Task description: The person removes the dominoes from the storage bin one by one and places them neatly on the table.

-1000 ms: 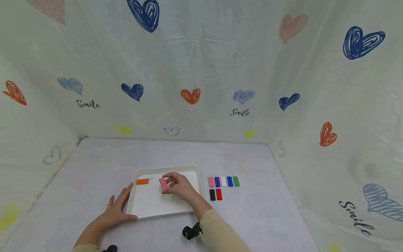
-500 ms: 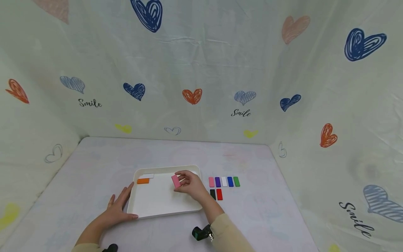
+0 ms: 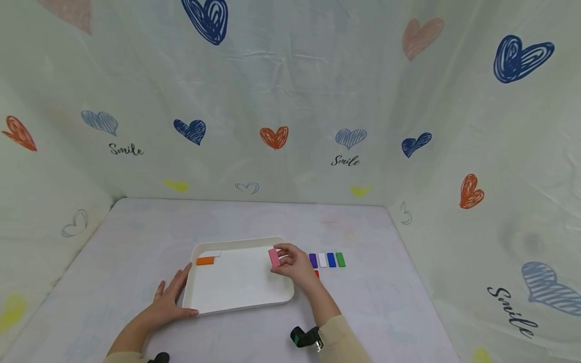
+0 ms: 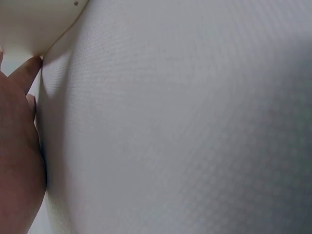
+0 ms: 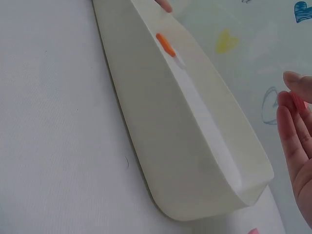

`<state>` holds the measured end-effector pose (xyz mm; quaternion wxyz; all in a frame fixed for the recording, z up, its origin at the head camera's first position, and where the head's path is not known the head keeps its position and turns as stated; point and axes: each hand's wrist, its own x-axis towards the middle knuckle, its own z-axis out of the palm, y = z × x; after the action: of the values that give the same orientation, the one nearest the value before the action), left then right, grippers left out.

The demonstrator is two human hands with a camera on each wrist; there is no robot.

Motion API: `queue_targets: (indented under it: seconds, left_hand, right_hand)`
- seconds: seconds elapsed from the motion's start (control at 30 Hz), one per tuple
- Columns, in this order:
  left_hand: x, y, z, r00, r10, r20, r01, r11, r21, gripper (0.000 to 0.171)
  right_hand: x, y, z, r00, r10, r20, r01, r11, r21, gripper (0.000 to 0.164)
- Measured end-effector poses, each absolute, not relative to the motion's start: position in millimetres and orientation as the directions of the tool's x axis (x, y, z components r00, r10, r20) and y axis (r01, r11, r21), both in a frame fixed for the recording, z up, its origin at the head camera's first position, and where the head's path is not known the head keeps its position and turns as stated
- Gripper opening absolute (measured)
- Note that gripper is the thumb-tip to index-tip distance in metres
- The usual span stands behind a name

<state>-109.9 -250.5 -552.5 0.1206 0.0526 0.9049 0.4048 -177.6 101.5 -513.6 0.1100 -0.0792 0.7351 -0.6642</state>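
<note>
A white rectangular tray [image 3: 240,290] lies on the table. My left hand [image 3: 165,305] rests against its left side, fingers spread and thumb at the near corner; the left wrist view shows only part of that hand [image 4: 18,146]. Over the tray's right end, my right hand [image 3: 292,263] pinches a small pink block [image 3: 274,257] between thumb and fingers. The right wrist view has the hand [image 5: 298,141] at its right edge, partly covering the pink block [image 5: 299,103]. Inside the tray's far left corner lie an orange block [image 3: 205,260] and a white block [image 3: 211,253].
Right of the tray stands a row with a purple block [image 3: 313,260], a white block [image 3: 323,260], a blue block [image 3: 331,260] and a green block [image 3: 340,259]. A red block [image 3: 317,275] is mostly hidden by my right hand. A printed cloth [image 3: 308,101] hangs behind the table.
My right hand has moved right across the tray with the pink block pinched in it. It now covers the black block and another pink one beside the tray. My left hand has stayed put.
</note>
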Motion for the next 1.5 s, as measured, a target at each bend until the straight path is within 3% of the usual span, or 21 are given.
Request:
queue_targets:
  seconds: [0.67, 1.5]
  left_hand:
    - [-111.4, -249.3, -553.3, -0.965, 0.222, -0.142, 0.042, 0.663, 0.748, 0.123]
    - [-108.9, -249.1, -550.8, -0.968, 0.19, -0.164, 0.004, 0.668, 0.744, 0.124]
  right_hand:
    - [-157.4, 153.6, -532.5, -0.993, -0.087, -0.079, 0.074, 0.066, -0.995, 0.059]
    - [-141.3, 201.0, -567.8, -0.978, 0.138, -0.154, 0.18, 0.2, -0.963, 0.056]
